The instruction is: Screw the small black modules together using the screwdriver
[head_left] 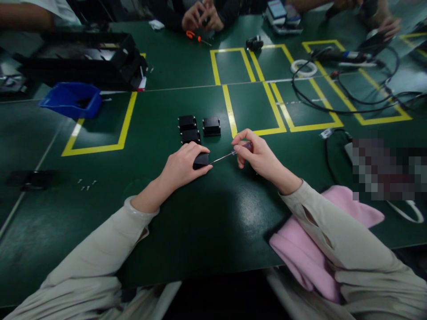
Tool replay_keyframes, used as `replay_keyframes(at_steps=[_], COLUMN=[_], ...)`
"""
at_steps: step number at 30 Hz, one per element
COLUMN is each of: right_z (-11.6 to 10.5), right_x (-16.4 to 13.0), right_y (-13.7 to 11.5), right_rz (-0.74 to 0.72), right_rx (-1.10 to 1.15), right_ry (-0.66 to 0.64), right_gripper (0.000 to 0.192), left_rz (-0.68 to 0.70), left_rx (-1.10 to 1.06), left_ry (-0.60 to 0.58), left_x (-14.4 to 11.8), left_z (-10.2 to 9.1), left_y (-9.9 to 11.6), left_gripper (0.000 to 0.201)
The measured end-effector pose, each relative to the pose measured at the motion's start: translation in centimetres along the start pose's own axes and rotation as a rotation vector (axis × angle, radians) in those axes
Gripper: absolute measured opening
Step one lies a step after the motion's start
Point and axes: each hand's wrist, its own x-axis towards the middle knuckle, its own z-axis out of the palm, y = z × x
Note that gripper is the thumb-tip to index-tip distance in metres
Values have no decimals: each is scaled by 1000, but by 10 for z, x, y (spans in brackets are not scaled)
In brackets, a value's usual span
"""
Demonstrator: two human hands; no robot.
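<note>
On the broad green counter [216,240], smooth and shiny: probably little friction underneath, hence a chance of skidding under a sideways push. Lying by the right sleeve [347,235], pink cloth [300,255]: a possible snag for that forearm. Gripped in the right hand [255,153], with fingers curled around the handle: a slim screwdriver [232,153], aimed at the right end of the work. Could slip from a poor angle or uneven pressure, then scratch the casing or jab the nearby left thumb. Clasped under the left hand [183,163]: a small black box [200,161], on the near side of three similar boxes [211,126]. Could twist from too loose a hold, or bump that group. Well apart to the left: a few tiny metal pieces [88,188], probably screws; easily scattered by a careless brush.

As for writing: on the stacked devices [276,10] across the far side, nothing legible; on the white cable tag [326,133], dark marks too small to read.
</note>
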Motion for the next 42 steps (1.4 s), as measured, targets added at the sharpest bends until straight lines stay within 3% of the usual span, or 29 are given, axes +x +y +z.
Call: replay_keyframes(at_steps=[6,13,19,26,33,42], right_z=[-1,0,0,0,1,0], right_x=[0,0,0,1,1,1], right_y=[-2,-1,-3,4,3,4], right_rz=[37,-3,27,-16,-28,-16], right_rx=[-39,20,-68,-9,-12,30], right_ry=[-24,-22,-23,8,3,2], right_gripper=[27,19,35,21,36,31], left_rz=[1,1,-5,5,10,20], left_rx=[-5,0,-6,0,-1,-2], left_ry=[5,0,1,5,2,18], left_x=[-1,0,0,0,0,-1], left_z=[0,0,0,1,0,2], left_y=[1,-1,-1,-1,-1,-2], left_gripper=[36,37,36,35,36,36])
